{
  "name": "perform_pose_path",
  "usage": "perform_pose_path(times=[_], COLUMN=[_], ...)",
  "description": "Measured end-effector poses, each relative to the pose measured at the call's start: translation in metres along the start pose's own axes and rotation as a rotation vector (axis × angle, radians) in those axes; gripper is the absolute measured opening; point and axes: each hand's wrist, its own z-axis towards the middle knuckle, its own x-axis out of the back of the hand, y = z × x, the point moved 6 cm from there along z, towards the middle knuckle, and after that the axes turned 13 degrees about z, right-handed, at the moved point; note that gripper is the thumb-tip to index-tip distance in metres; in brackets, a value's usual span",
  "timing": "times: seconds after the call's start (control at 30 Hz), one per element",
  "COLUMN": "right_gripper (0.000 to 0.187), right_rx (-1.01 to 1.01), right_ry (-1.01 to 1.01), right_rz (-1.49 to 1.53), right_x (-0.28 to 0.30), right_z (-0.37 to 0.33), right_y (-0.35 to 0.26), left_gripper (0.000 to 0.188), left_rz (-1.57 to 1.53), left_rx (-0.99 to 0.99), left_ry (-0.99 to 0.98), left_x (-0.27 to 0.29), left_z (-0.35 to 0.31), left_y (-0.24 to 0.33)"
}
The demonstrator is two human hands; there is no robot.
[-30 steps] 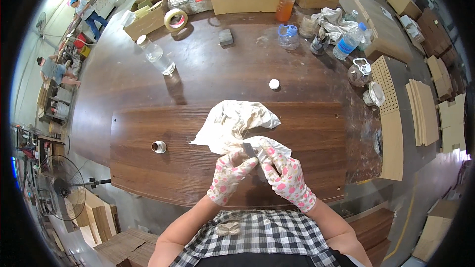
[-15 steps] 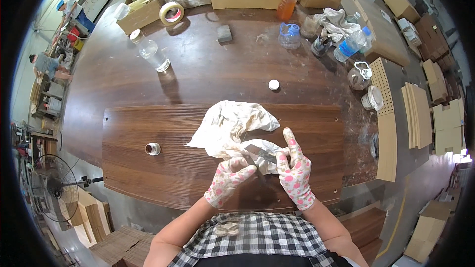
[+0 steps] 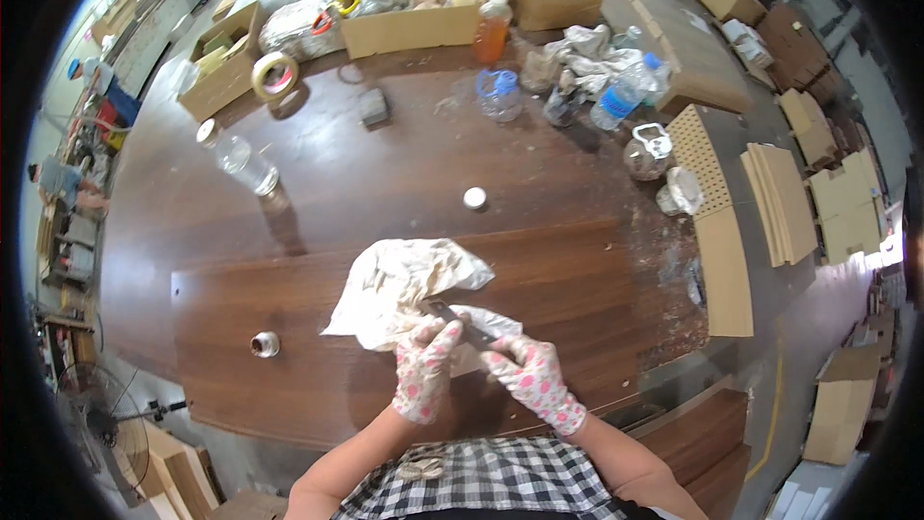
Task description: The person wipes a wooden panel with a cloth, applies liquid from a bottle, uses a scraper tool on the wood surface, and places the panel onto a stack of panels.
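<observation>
Just below the middle of the frame, the gloved left hand (image 3: 422, 376) has its fingers curled and its thumb pressed in, clamped on the upper-left end of a dark flat strip (image 3: 474, 332). To its right, the right hand (image 3: 536, 385) is partly closed, with bent fingertips meeting the strip's lower-right end; whether they grip it or only touch it, I cannot tell. Both gloves are white with pink spots, and the strip slants between them, blurred.

Directly above the hands lies a crumpled white cloth (image 3: 404, 279), part of it passing behind the strip. At lower left sits a small white jar (image 3: 265, 345) with a dark brown mouth. A white cap (image 3: 474, 197) lies above the cloth, and a clear bottle (image 3: 248, 169) stands at upper left. Farther up are a grey block (image 3: 373, 108), a tape roll (image 3: 261, 87), a bottle of orange liquid (image 3: 491, 37) and, at upper right, a blue-capped bottle (image 3: 616, 104).

Cloth and jar rest on a brown wood-grain board (image 3: 549, 284), laid along the near edge of a broad brown surface (image 3: 375, 188). Beyond it, a fan (image 3: 99, 419) stands at lower left, people show at upper left, and stacked cardboard (image 3: 778, 202) lines the right.
</observation>
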Motion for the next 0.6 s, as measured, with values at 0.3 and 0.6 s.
perform_pose_path(times=[0.3, 0.6], right_gripper=[0.009, 0.018], right_rx=[-0.087, 0.192], right_ry=[0.212, 0.487], right_rz=[0.576, -0.324], right_x=[0.079, 0.214], right_z=[0.062, 0.228], right_y=[-0.02, -0.103], left_gripper=[0.022, 0.017], left_rz=[-0.025, 0.028], left_rx=[-0.064, -0.022], left_ry=[0.135, 0.103], left_x=[0.017, 0.033], left_z=[0.014, -0.003], left_y=[0.01, 0.0])
